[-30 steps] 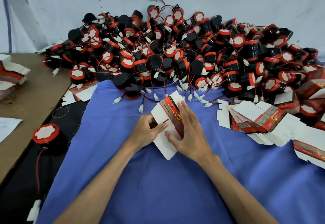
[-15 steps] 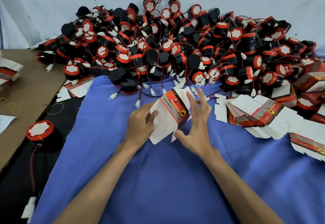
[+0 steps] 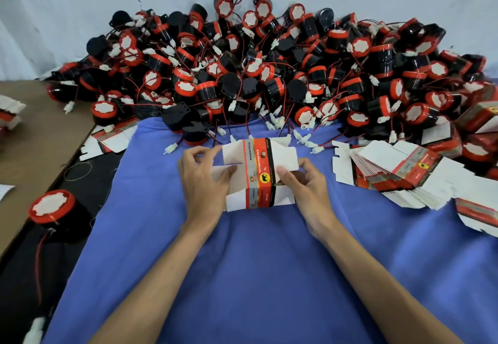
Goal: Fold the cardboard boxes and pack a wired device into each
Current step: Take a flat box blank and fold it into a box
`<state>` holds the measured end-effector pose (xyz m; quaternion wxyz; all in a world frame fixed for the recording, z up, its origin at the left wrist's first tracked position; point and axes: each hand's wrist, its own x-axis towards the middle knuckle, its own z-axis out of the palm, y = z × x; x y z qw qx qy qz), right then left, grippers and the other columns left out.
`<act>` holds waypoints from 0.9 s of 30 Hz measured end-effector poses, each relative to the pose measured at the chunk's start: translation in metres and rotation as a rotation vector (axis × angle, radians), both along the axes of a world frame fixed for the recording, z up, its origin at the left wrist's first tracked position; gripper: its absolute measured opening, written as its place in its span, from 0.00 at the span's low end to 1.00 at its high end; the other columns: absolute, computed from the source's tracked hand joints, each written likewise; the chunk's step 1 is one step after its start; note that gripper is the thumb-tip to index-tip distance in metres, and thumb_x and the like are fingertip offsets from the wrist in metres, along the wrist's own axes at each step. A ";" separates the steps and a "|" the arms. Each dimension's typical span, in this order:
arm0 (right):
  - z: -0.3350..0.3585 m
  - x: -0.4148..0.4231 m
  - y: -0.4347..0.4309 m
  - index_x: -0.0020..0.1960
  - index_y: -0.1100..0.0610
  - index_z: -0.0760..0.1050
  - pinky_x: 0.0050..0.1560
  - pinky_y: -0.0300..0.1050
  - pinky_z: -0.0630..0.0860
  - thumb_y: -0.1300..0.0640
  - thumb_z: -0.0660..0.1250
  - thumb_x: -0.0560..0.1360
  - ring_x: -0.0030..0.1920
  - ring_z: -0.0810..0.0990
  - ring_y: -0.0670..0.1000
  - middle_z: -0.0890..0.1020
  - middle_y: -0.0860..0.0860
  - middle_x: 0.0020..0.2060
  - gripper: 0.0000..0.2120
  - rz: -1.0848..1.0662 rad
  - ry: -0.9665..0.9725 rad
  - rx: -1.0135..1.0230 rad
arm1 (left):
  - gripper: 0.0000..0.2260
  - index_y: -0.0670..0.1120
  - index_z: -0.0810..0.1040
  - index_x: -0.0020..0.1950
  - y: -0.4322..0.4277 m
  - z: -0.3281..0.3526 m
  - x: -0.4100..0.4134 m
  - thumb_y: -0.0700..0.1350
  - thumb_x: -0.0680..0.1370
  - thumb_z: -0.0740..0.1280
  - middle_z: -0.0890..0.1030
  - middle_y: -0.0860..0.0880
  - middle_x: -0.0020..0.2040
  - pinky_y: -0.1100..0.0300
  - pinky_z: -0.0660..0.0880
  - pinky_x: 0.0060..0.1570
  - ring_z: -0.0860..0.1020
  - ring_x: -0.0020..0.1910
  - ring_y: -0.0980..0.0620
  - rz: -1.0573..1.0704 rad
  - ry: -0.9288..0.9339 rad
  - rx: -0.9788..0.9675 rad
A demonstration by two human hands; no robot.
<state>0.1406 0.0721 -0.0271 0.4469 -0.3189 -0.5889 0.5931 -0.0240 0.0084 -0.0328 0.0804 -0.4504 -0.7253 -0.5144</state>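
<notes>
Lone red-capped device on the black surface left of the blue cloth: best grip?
Take the lone device from above, fingers spanning its round red rim: it appears to stand cap-up, apart from the pile, sides free. Avoid the thin red wire trailing toward the camera.

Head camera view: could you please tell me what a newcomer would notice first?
The huge heap of black, red-rimmed cylindrical wired devices fills the far edge of the blue cloth. At centre, the left hand and right hand hold a half-folded white cardboard box with a red band; a stack of flat box blanks lies to its right.
</notes>
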 end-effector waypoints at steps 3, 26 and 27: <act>0.000 0.001 0.005 0.49 0.55 0.75 0.52 0.55 0.76 0.60 0.65 0.78 0.44 0.82 0.53 0.85 0.55 0.44 0.02 -0.009 0.009 -0.049 | 0.18 0.43 0.78 0.60 -0.003 0.006 0.001 0.43 0.72 0.73 0.72 0.40 0.56 0.59 0.63 0.62 0.67 0.59 0.45 0.044 -0.025 0.152; 0.012 0.004 -0.024 0.49 0.58 0.75 0.43 0.41 0.76 0.54 0.60 0.71 0.54 0.80 0.49 0.75 0.51 0.63 0.11 -0.133 -0.047 0.654 | 0.25 0.42 0.70 0.65 -0.008 -0.002 0.006 0.49 0.73 0.75 0.76 0.38 0.62 0.38 0.61 0.70 0.73 0.63 0.39 -0.248 0.608 0.278; 0.009 0.006 -0.023 0.54 0.55 0.74 0.48 0.41 0.76 0.53 0.61 0.72 0.58 0.78 0.48 0.74 0.50 0.64 0.13 -0.145 -0.071 0.609 | 0.25 0.41 0.70 0.64 -0.009 0.001 0.005 0.50 0.74 0.74 0.75 0.38 0.62 0.44 0.59 0.72 0.73 0.64 0.40 -0.266 0.587 0.312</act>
